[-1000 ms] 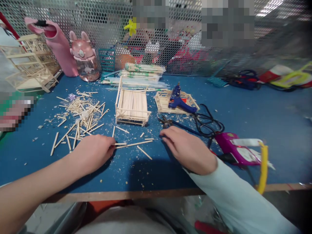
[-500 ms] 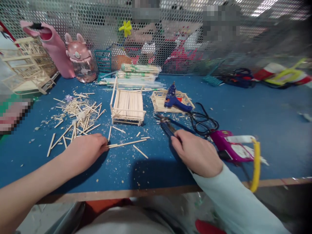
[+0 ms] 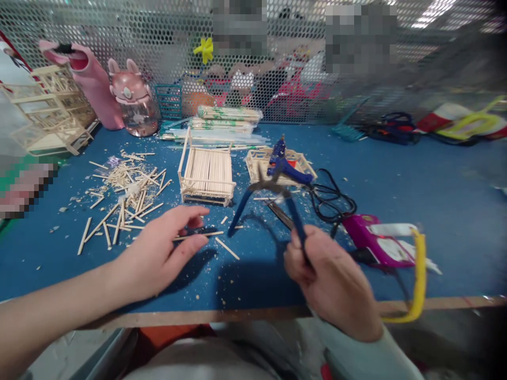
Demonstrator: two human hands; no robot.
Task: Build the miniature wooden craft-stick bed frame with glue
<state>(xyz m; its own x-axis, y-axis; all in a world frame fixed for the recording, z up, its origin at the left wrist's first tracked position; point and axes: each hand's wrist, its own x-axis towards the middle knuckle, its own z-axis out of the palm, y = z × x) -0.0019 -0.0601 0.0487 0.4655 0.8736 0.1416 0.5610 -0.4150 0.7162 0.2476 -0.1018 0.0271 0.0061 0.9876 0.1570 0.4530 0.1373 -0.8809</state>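
Blue-handled pliers (image 3: 296,214) are raised over the table in my right hand (image 3: 332,274), its fingers wrapped round one handle while the other handle swings out to the left. My left hand (image 3: 170,245) hovers with thumb and fingers apart above a thin wooden stick (image 3: 216,233) on the blue tabletop (image 3: 253,285). Behind the hands stands a small stick-built piece (image 3: 209,171) with a slatted base and rails. To its right, a blue glue gun (image 3: 291,169) rests on a stick tray (image 3: 259,161).
Cut sticks and crumbs (image 3: 137,195) lie at left. Pink bottle (image 3: 97,87), clear bottle (image 3: 137,108) and stick packs (image 3: 227,124) stand behind. A black cable (image 3: 336,208) and purple device (image 3: 364,240) lie at right; a perforated screen (image 3: 174,53) closes off the back.
My right hand has lifted the pliers from the table, and their handles have spread. My left hand has moved right and opened, letting go of the stick.
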